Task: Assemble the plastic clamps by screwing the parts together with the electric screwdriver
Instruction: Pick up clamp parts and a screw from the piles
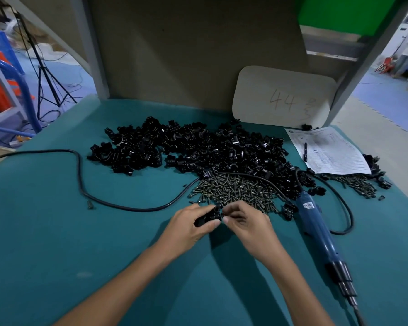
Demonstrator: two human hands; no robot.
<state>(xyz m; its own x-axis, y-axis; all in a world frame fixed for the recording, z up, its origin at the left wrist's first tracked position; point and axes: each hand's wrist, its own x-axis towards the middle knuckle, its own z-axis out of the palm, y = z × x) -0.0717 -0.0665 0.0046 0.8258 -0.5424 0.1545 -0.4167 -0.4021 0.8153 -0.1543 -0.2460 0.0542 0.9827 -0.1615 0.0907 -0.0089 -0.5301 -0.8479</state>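
Note:
My left hand (pixel 189 225) grips a black plastic clamp (pixel 210 216) just above the green table mat. My right hand (pixel 247 225) pinches something small, apparently a screw, right against the clamp's right end. A wide heap of black clamp parts (pixel 193 147) covers the middle of the table. Directly in front of it lies a pile of dark screws (pixel 236 191), just beyond my fingers. The blue electric screwdriver (pixel 320 234) lies on the mat to the right of my right hand, bit end toward me, and nobody holds it.
The screwdriver's black cable (pixel 80 175) loops across the left of the mat. A paper form with a pen (pixel 325 151) lies at the right, beside a smaller screw pile (pixel 358 184). A beige card marked 44 (pixel 283 97) leans on the back panel. One stray screw (pixel 90 204) lies left.

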